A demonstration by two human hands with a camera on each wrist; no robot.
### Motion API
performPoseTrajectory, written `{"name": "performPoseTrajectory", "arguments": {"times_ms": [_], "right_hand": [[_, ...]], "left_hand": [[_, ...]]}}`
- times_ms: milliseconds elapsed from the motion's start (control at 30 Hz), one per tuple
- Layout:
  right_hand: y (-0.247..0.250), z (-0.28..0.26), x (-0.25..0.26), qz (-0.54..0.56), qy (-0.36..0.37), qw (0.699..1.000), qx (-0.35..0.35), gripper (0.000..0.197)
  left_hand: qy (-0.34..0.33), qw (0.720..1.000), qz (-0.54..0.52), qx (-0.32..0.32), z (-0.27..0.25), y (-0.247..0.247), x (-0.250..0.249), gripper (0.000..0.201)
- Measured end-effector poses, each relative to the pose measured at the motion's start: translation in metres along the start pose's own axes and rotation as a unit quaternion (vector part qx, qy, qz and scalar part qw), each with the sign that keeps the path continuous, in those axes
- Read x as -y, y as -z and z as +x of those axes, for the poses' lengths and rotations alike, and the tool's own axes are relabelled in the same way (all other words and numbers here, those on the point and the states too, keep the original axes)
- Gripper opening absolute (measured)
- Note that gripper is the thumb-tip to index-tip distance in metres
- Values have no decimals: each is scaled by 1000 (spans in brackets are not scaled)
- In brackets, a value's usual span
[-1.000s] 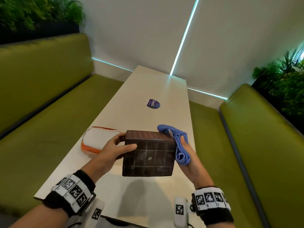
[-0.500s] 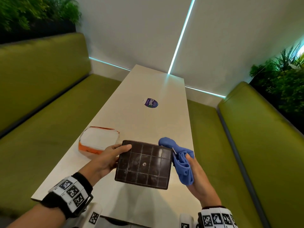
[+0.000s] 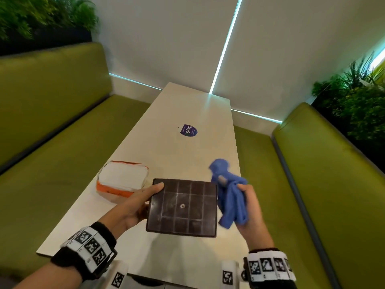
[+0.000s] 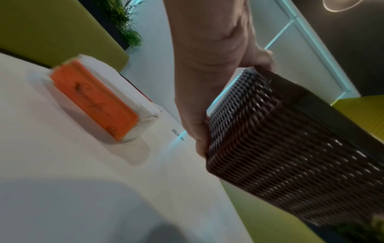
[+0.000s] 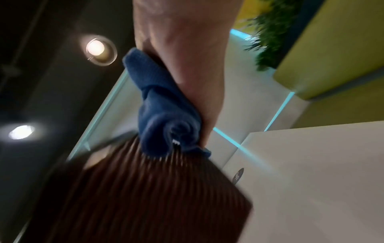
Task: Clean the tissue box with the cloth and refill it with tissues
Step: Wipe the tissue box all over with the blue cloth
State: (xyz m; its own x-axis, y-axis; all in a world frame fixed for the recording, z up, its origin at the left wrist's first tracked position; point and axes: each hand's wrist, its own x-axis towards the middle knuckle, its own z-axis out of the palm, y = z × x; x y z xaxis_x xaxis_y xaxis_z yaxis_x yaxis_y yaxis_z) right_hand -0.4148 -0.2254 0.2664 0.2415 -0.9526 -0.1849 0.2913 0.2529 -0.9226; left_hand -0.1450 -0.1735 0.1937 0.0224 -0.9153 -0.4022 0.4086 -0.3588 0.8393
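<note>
Tissue box (image 3: 181, 207) gripped underside-up in my left hand (image 3: 133, 205) for wiping; right hand (image 3: 249, 207) clutches bunched cloth (image 3: 230, 197) beside it.

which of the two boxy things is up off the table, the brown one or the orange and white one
The brown woven tissue box: the left hand holds it in the air, its grid underside facing the head camera. The orange and white tissue pack lies flat on the table.

We have tipped the tissue box (image 3: 182, 207) in our left hand (image 3: 133, 207) from standing on its side, woven wall up, until its gridded base faces us. Our right hand (image 3: 249, 207) has drawn the blue cloth (image 3: 230, 195) off the box's right edge to just beside it.
</note>
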Motion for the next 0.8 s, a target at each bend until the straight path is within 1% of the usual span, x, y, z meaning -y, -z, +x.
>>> {"name": "performPoseTrajectory", "arguments": {"times_ms": [33,67,100,133,200,267,300,333,400,433,467,500,533,567,633,667,733,800], "right_hand": [[-10,0,-3,-28,10,999,40,33],[-17,0,-5,-82,37,994,61,38],[-20,0,-10,-90,38,992,86,43],[-21,-3,-15,-114,37,989,82,45],[-9,-6,-29,-152,40,985,73,40],[-3,-13,-44,-127,1,990,56,31],[-4,-18,-48,-99,-10,993,55,32],[-4,-22,-53,-82,-13,995,47,31],[-6,-23,-55,-58,-25,998,24,21],[-4,-19,-58,-61,-18,998,23,28],[0,-16,-62,-67,-7,997,28,41],[4,-12,-66,-62,0,998,31,51],[6,-9,-68,-49,-5,998,26,56],[9,-7,-71,-32,-25,999,23,61],[17,-2,-77,-4,-78,997,21,72],[20,1,-81,3,-94,995,19,69],[22,4,-87,7,-111,994,14,46],[21,6,-92,-6,-103,995,8,33]], "left_hand": [[11,1000,-17,-10,2,-3,1,88],[20,999,-37,-20,3,-5,0,86],[25,998,-57,-31,4,-5,0,88],[29,996,-71,-41,4,-3,-2,91],[44,993,-97,-54,5,1,-6,91],[51,990,-126,-49,5,5,-9,77],[51,990,-126,-45,5,7,-10,71],[49,991,-115,-41,6,6,-11,70],[49,996,-60,-39,4,0,-13,69],[41,998,-25,-38,3,-5,-14,65],[29,999,9,-34,1,-10,-15,66],[16,999,39,-24,0,-13,-15,75],[6,998,67,-3,1,-13,-15,87],[-7,995,94,37,3,-11,-13,96],[-18,984,129,125,9,-4,-6,100],[-17,978,135,159,11,-1,-2,107],[-32,959,186,209,14,2,8,128],[-50,946,243,208,18,4,18,141]]}}
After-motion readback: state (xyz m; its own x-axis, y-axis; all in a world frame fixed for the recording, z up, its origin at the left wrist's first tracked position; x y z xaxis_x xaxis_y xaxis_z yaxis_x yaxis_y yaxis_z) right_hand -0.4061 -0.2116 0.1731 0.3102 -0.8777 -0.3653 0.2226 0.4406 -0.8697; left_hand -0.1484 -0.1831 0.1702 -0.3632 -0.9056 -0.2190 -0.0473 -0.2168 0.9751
